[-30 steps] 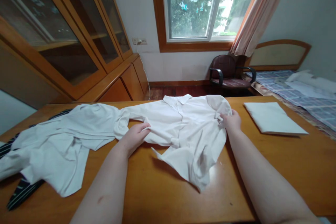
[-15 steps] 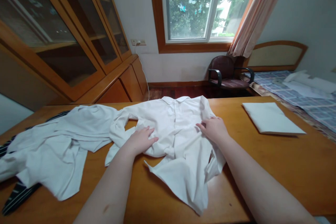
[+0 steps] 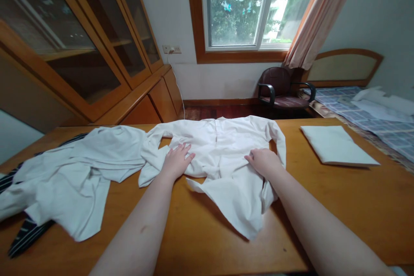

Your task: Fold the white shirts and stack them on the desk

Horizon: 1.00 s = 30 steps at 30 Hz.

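A white long-sleeved shirt (image 3: 223, 151) lies on the wooden table (image 3: 326, 215), its top end at the far table edge. The near hem is bunched, one corner pointing toward me. My left hand (image 3: 177, 161) rests on the shirt's left side, fingers spread. On its right side, the curled fingers of my right hand (image 3: 263, 161) grip the cloth near the side seam. The right sleeve (image 3: 278, 138) bends down beside that hand. The left sleeve (image 3: 152, 151) lies crumpled against a pile of white clothes (image 3: 74, 172).
Black striped cloth (image 3: 29, 235) shows under the pile. A flat, folded white item (image 3: 338, 144) lies on the table at right. Past the table stand a brown armchair (image 3: 283, 90), a bed (image 3: 371, 103) and a glass-door cabinet (image 3: 106, 51).
The shirt has moved toward the far edge, and its collar no longer shows plainly. Its right sleeve now spreads outward to the right. Both hands remain on the cloth.
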### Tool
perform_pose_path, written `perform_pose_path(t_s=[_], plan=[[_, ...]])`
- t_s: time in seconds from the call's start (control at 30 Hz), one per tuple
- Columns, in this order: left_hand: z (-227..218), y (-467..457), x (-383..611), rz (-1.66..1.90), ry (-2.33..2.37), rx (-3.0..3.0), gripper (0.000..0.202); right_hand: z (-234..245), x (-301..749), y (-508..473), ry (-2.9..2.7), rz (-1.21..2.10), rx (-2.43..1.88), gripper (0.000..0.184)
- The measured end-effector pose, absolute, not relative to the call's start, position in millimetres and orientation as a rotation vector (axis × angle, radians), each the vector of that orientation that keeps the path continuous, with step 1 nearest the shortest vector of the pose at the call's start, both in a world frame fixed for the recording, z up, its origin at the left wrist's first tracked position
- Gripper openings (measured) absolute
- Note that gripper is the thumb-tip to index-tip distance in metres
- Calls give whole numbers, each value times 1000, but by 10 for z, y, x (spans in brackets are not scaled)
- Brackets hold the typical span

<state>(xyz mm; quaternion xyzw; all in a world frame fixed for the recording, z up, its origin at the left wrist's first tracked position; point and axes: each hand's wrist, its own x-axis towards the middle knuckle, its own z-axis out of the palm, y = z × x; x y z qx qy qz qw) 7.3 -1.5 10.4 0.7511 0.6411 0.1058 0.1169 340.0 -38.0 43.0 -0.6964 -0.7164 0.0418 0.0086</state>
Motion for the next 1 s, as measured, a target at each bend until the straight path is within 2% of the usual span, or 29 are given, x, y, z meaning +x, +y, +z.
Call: perform_pose_path(t_s=[0.13,0.33,0.43,0.53,0.63,0.73,0.8,0.9,1.0], plan=[[101,-8,16,390,1809,2174,52,312,3452,-368,-2276,158,-2147,53],[146,-20,-82,710,1690,2154,58,30,3804,-121,-2099,308,-2103,63],[215,-44,-105,747,1992,2042,59,63,3835,-81,-1988,197,-2058,54],[298,-79,-137,544,2254,1788,58,187,3781,-126,-1865,111,-2119,39],[353,-115,-154,346,2113,1795,56,280,3713,-191,-1992,165,-2202,42],[344,-142,-123,478,1887,1950,50,280,3675,-213,-2223,183,-2093,41],[307,-152,-86,550,1717,2012,60,239,3671,-204,-2327,174,-1997,43],[243,-145,-48,540,1597,2025,78,159,3677,-179,-2363,204,-2004,58],[212,-104,-58,574,1747,1966,74,100,3672,-166,-2338,259,-2061,63]])
